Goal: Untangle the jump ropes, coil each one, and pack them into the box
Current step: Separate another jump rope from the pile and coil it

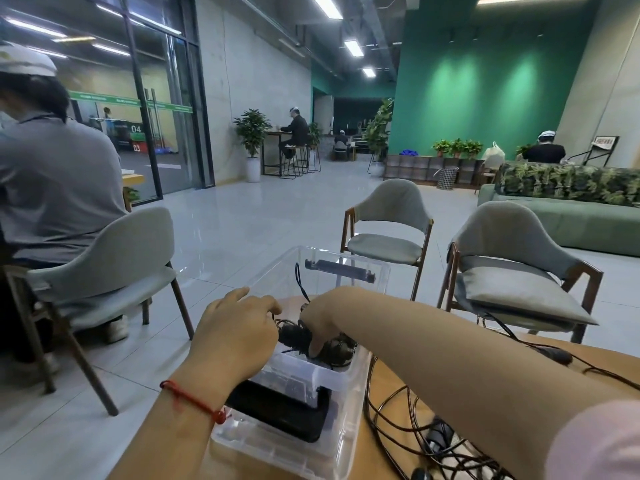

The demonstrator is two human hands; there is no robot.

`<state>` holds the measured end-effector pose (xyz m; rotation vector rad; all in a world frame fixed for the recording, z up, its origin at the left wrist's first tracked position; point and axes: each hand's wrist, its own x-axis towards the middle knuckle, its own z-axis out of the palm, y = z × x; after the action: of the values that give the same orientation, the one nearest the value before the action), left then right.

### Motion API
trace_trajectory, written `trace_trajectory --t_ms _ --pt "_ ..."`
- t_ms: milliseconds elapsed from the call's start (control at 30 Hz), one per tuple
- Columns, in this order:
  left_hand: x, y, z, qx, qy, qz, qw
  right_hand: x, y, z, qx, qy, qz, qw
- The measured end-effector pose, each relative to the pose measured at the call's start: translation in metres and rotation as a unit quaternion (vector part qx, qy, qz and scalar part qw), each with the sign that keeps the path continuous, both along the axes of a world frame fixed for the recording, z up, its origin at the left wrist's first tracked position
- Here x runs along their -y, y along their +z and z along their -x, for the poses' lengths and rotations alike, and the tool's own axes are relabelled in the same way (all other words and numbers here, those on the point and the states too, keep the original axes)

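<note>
Lower centre of the frame: a clear box (pixel 341 379) sits on the desk (pixel 391 379), its lid (pixel 273 271) swung up at the far side and a black latch (pixel 277 414) on the near end. Inside, at the far end, lies a black coil (pixel 294 336) of rope. The right hand (pixel 322 323) reaches in from the right and grips the coil, thumb pressed down on it (the other fingers are hidden behind). The left hand (pixel 239 327), a red string (pixel 194 398) round its wrist, has its fingers curled at the coil's left end; I cannot tell whether they hold it. More ropes (pixel 429 452) lie loose and tangled on the desk at lower right, just beside the box. Two grey chairs (pixel 388 216) stand beyond the desk
</note>
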<state>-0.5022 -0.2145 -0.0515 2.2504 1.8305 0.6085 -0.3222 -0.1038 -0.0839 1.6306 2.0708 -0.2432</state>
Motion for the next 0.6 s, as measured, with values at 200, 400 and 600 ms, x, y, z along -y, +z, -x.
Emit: trace_trajectory --t_ms 200,400,600 --pt "0.004 0.003 -0.001 -0.005 -0.007 -0.001 1.000 0.001 0.003 -0.002 -0.058 -0.088 0.111 0.988" --pt "-0.008 -0.006 0.003 -0.024 -0.015 -0.002 1.000 0.004 0.009 -0.004 0.012 0.028 -0.081 0.996" --pt "-0.008 -0.005 0.002 -0.038 -0.025 0.001 0.999 0.007 0.009 -0.003 0.036 0.026 -0.074 0.996"
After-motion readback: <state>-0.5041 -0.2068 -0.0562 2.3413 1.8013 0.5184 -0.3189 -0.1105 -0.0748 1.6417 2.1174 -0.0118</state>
